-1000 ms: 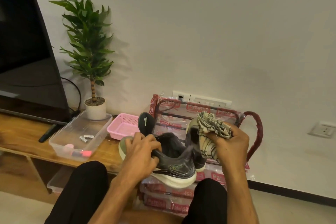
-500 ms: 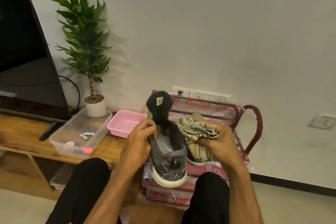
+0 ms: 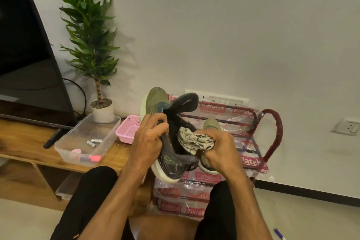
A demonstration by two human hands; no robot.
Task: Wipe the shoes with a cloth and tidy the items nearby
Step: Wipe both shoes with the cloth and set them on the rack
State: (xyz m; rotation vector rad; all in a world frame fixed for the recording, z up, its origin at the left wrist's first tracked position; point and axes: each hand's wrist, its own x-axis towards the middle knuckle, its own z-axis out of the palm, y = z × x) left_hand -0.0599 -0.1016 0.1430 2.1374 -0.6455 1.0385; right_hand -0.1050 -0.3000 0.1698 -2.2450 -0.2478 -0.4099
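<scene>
So since half a second back, the cloth (image 3: 195,139) has gone from hovering beside the shoe (image 3: 175,154) to being stuffed down into its opening, and the tongue has flopped over to the right instead of standing straight up.

The shoe's a dark grey trainer, glossy-looking side panel, thick white foam sole, olive green underside showing at the top. The cloth is a crumpled off-white rag with a dark printed pattern. My left hand (image 3: 149,140) is clamped on the shoe's left side, fingers curled over the collar, wrist bent down. My right hand (image 3: 217,150) is closed into a fist around the cloth, knuckles up, pushing it in.

A second olive shoe (image 3: 211,125) sits on the rack (image 3: 272,134), which is a metal frame wrapped in clear crinkly plastic printed with red "Patelsa" labels.

On the wooden desk (image 3: 25,142), near its right edge: a clear plastic tub (image 3: 109,134) with batteries (image 3: 94,142) and something pink, then a pink mesh basket (image 3: 127,131). Potted plant (image 3: 91,45) in a white pot behind, TV (image 3: 25,54) at the left.
</scene>
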